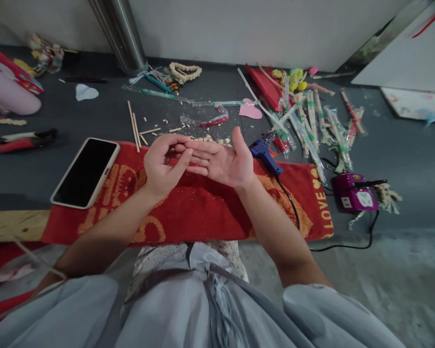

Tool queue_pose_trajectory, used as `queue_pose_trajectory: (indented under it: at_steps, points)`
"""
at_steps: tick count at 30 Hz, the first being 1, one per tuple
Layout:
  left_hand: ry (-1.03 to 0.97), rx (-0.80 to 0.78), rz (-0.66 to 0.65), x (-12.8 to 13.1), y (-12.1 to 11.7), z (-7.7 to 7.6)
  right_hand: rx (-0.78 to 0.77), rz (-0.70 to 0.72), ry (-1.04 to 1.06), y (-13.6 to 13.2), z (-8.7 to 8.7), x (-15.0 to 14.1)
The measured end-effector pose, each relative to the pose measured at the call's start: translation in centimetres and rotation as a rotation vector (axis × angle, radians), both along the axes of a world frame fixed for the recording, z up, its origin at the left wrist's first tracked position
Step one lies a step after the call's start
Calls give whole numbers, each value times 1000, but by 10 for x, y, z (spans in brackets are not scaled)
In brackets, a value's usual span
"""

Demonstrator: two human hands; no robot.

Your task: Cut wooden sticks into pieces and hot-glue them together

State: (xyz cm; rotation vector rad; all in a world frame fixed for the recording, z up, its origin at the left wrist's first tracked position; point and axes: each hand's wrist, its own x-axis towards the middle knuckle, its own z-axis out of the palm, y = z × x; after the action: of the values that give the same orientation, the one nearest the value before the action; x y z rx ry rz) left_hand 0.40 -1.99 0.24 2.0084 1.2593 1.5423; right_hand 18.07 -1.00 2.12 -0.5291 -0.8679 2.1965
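Above a red towel (203, 212), my two hands meet at the fingertips. My left hand (166, 164) is closed, its thumb and index finger curled about a fingertip of the other hand; any small thing between them cannot be made out. Palm up, my right hand (226, 162) is open, with fingers stretched to the left and thumb raised. Just beyond the hands lie pale broken stick crumbs (203, 133). A blue glue gun (264, 153) rests by my right hand, partly on the towel's edge. Thin wooden sticks (133, 125) lie past my left hand.
On the towel's left end lies a phone (86, 173). Pliers (21, 141) sit farther left. Several wrapped chopsticks (313, 121) are piled at right, near a purple device (354, 193) with a black cord. A heart-shaped stick frame (184, 72) lies beside a metal post (121, 36).
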Motion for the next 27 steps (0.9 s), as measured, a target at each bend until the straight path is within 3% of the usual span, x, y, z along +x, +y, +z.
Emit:
queue_pose_trajectory:
  at_steps: [22,27]
  points:
    - [-49,3,-6,-3,10,-9,37,-14,123,0,0,0]
    - [-19,-9,12,-2,12,-11,49,-33,68,2,0,-1]
